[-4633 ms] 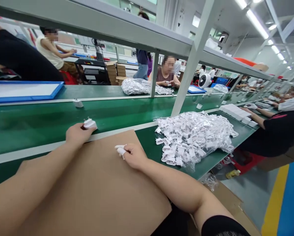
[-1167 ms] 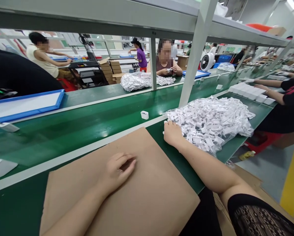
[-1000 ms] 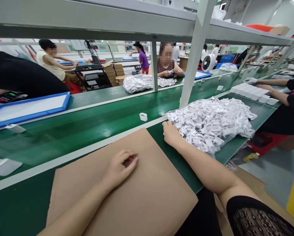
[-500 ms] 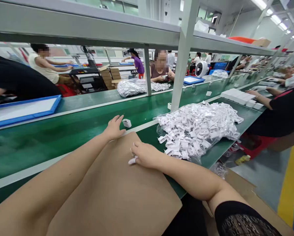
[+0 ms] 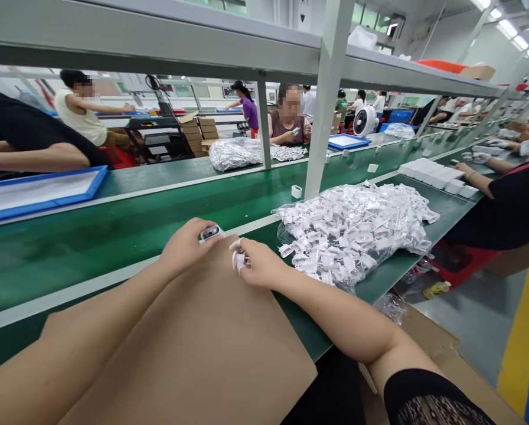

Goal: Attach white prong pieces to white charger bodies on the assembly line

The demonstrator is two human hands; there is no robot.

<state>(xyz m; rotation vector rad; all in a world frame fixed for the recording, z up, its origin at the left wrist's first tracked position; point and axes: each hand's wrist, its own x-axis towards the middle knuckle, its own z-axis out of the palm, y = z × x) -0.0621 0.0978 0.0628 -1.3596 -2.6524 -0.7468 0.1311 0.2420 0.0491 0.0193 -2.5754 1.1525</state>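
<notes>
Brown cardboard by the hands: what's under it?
The brown cardboard overlaps the green worktop, which shows along its right edge; black clothing shows by its near right corner. Anything farther beneath is covered.

Left arm [image 5: 109, 321]: stretched toward 2 o'clock.
Left hand [image 5: 182, 247]: back turned up, fingers bent in a grip.
Right arm [image 5: 335, 319]: bent at the elbow, forearm aimed toward 10 o'clock.
Right hand [image 5: 262, 264]: set at 3 o'clock from the left, fingers curled.
</notes>
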